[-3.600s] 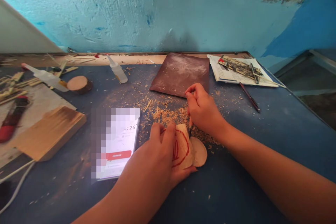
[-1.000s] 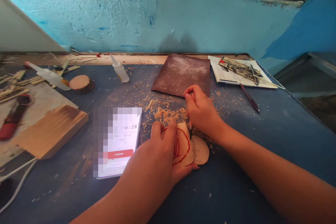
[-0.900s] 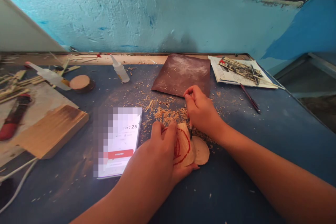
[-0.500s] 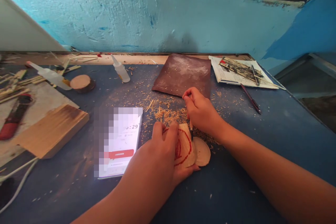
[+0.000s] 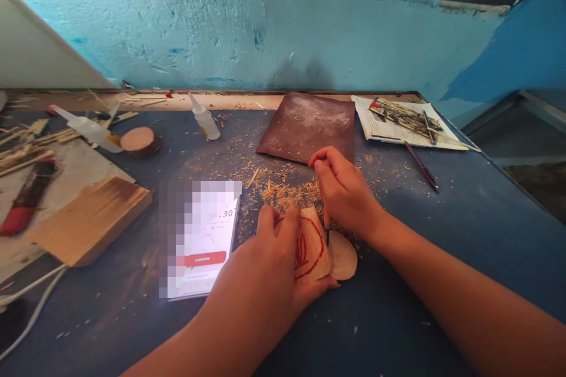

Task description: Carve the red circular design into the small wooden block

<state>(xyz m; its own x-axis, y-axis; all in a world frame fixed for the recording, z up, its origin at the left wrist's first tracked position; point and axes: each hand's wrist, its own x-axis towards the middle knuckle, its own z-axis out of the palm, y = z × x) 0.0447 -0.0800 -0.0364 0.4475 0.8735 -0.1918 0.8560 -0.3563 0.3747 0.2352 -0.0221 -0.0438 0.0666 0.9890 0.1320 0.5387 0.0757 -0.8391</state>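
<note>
My left hand (image 5: pixel 274 262) is closed around a pale wooden block (image 5: pixel 315 247), its fingers on top and thumb at the near edge. A red ring with a smaller red shape inside is drawn on the block. A round wooden disc (image 5: pixel 344 256) lies against the block's right side, partly covered by it. In my right hand (image 5: pixel 342 188) is a slim carving tool (image 5: pixel 327 232); its dark shaft points down at the block's right edge. Most of the handle is hidden in my fist.
Wood shavings (image 5: pixel 287 191) lie beyond the block. A lit phone (image 5: pixel 207 247) is at left, near a wooden plank (image 5: pixel 91 221), a red-black cutter (image 5: pixel 29 197), a wood slice (image 5: pixel 140 141) and glue bottles (image 5: pixel 206 121). Sandpaper (image 5: pixel 309 126), a pen (image 5: pixel 422 168) and paper (image 5: pixel 455 138) with sticks lie farther back.
My right hand and the carving tool have shifted slightly right and down, the tip now lower along the block's edge. My left hand keeps its hold on the block.
</note>
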